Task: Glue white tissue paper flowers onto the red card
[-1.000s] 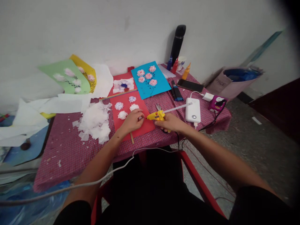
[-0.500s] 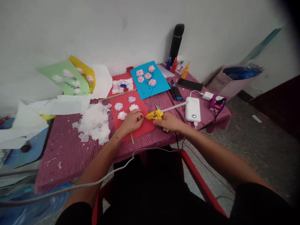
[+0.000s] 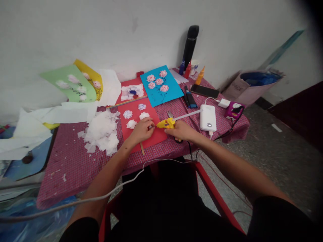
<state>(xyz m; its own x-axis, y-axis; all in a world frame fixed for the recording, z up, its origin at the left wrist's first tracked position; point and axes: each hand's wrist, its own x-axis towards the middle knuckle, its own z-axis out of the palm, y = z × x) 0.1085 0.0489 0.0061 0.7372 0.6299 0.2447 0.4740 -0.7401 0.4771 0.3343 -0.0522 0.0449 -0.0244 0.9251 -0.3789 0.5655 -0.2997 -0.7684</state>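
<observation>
Yellow glue gun held over the red card.
From here I see the right hand wrapped round the glue gun, its nozzle above the card's right side; the left hand is over the card's middle, fingers curled, though whether they pinch anything I can't tell. Paper flowers sit on the card just beyond the left hand, tissue scraps are heaped left of the card, and scissors lie to its right.
</observation>
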